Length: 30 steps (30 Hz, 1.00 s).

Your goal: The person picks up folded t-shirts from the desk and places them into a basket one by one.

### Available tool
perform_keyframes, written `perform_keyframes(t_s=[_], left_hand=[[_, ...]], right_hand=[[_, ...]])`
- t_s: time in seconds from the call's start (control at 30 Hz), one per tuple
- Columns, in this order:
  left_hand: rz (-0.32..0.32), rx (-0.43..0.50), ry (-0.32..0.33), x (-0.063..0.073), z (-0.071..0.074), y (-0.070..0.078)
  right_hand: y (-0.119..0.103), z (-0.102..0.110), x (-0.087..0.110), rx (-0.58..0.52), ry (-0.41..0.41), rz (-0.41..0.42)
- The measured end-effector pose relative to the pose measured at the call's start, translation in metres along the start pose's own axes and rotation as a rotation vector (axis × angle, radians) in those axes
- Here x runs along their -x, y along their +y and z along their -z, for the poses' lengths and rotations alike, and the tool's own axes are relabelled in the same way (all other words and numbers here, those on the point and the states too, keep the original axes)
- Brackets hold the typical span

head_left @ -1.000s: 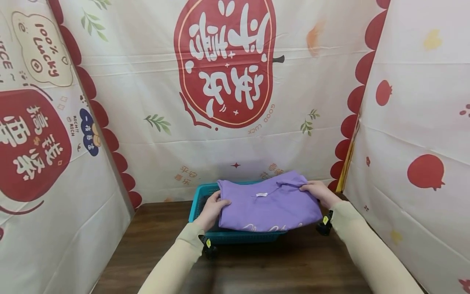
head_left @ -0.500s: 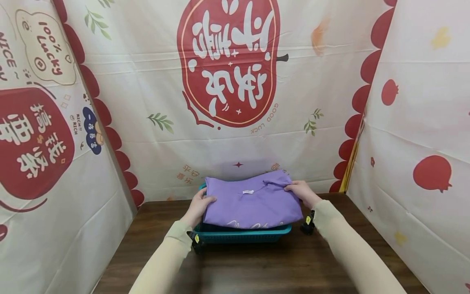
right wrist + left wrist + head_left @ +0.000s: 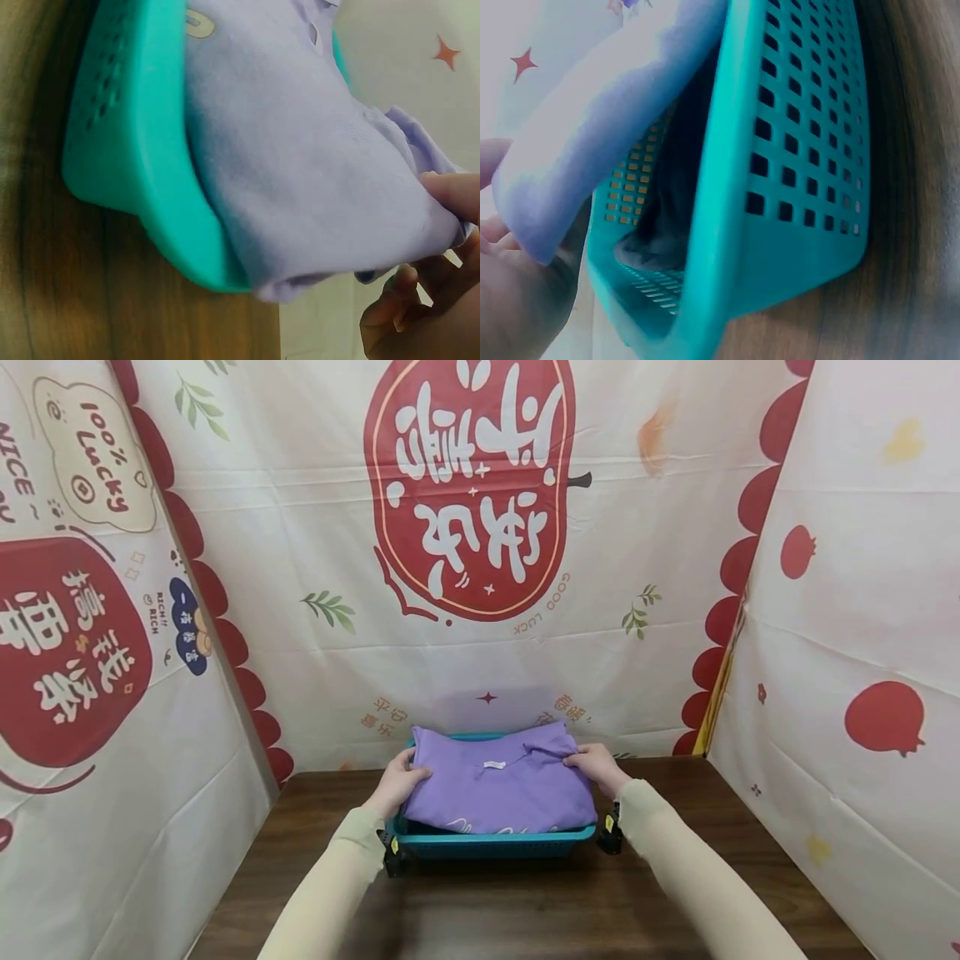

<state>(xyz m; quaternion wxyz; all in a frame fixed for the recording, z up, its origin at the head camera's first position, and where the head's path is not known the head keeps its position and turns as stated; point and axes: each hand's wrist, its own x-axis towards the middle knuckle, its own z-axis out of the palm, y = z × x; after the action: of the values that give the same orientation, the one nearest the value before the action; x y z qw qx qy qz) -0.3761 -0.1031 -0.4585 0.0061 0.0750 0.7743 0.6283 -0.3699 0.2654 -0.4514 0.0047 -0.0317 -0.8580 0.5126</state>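
A folded purple T-shirt with a white neck label and pale lettering lies across the top of a teal plastic basket. My left hand pinches the shirt's left edge, thumb on top and fingers beneath. On the other side my right hand pinches the right edge near the collar. In the left wrist view a dark cloth sits inside the basket under the shirt. The right wrist view has the shirt's near right corner hanging over the basket's rim.
The basket stands on a dark wooden table, near the back. A printed fabric curtain rises behind it, with further curtains along both sides. Small black cameras are strapped to the wrists.
Both hands have carried the folded shirt leftward and then down, so it now lies within the basket's outline. Both hands keep their hold on it.
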Motion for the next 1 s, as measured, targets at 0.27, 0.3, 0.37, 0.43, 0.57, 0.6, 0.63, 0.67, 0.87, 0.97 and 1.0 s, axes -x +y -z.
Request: perform_keyframes(t_s=[0.27,0.3,0.37,0.43,0.57,0.6,0.63,0.67,0.87,0.97,1.0], left_hand=[[0.014,-0.133,0.01,-0.003,0.0,-0.006],[0.013,-0.154,0.01,-0.003,-0.001,-0.006],[0.013,-0.188,0.005,-0.004,-0.002,-0.007],[0.019,-0.219,-0.002,-0.003,-0.002,-0.01],[0.024,-0.277,-0.006,-0.002,-0.003,-0.015],[0.024,-0.293,-0.001,-0.002,-0.002,-0.016],[0.024,-0.312,0.006,-0.002,-0.002,-0.017],[0.026,-0.328,0.013,-0.002,-0.002,-0.017],[-0.01,-0.496,0.051,0.002,-0.001,-0.015],[-0.052,-0.603,0.053,0.006,0.0,-0.01],[-0.062,-0.63,0.05,0.007,0.001,-0.008]], right_hand=[[0.007,-0.01,-0.003,0.083,-0.007,0.015],[0.008,-0.011,-0.005,0.102,-0.009,0.025],[0.012,-0.013,-0.007,0.145,-0.003,0.047],[0.017,-0.015,-0.01,0.196,0.004,0.066],[0.023,-0.017,-0.011,0.259,0.007,0.084],[0.023,-0.017,-0.01,0.264,0.005,0.085],[0.023,-0.017,-0.01,0.268,0.008,0.087],[0.023,-0.017,-0.01,0.271,0.01,0.09],[0.023,-0.017,-0.009,0.254,0.02,0.117],[0.022,-0.014,-0.007,0.244,0.033,0.133],[0.022,-0.012,-0.006,0.239,0.039,0.134]])
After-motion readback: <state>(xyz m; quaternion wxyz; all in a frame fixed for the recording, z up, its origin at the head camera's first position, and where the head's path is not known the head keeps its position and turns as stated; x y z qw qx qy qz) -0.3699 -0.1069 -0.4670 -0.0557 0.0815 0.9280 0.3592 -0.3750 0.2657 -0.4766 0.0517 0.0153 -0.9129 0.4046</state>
